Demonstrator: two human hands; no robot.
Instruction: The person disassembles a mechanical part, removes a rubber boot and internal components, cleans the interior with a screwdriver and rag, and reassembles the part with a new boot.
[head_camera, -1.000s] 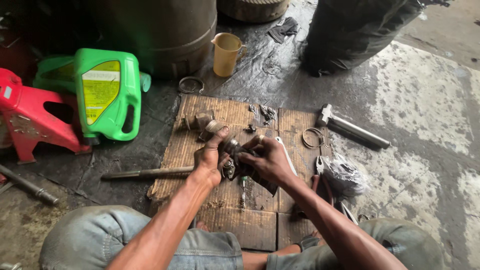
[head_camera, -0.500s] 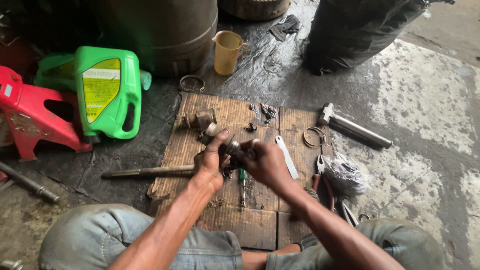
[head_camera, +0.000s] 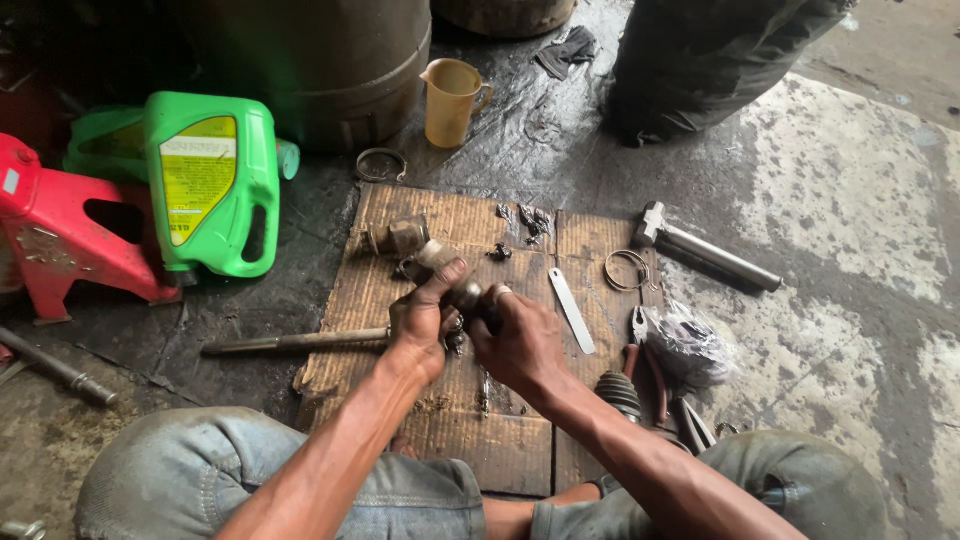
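Both hands, left (head_camera: 425, 318) & right (head_camera: 520, 340), wrapped round greasy metal joint (head_camera: 462, 293), held above cardboard sheet (head_camera: 420, 215). Vs 1 s ago: grip shifted toward sheet's far edge, joint more exposed – prob. being turned/worked apart.

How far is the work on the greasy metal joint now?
Done: small parts already lie apart on the cardboard. In hand: left hand and right hand both grip the metal joint. Left: the rubber boot and pliers lie untouched.
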